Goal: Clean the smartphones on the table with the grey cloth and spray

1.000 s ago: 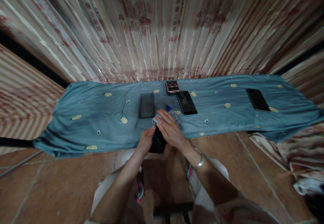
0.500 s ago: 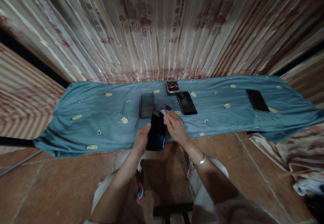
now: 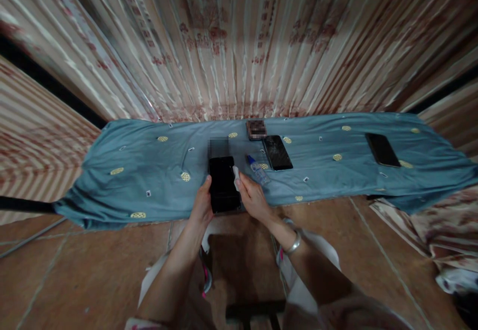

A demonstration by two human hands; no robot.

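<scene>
My left hand (image 3: 202, 201) grips the left edge of a black smartphone (image 3: 224, 183), thumb along its side. The phone's dark screen faces up, over the front edge of the cloth-covered surface. In my right hand (image 3: 254, 198) a small white wipe (image 3: 236, 176) is pinched, at the phone's right edge. Just beyond my right hand lies a clear bottle with a blue tip (image 3: 257, 169). Behind the held phone is a dark flat item (image 3: 218, 147), blurred out and partly covered.
A phone with a cracked-looking screen (image 3: 278, 152) lies right of centre, beside a small blurred box (image 3: 256, 129). Farther right rests another dark phone (image 3: 382, 149). A blue patterned cloth (image 3: 157, 161) covers the surface; a striped curtain (image 3: 231, 46) hangs behind.
The held phone has shifted slightly left and straightened. My right hand has come lower with the wipe along the phone's right edge, so more of the blue-tipped bottle shows.
</scene>
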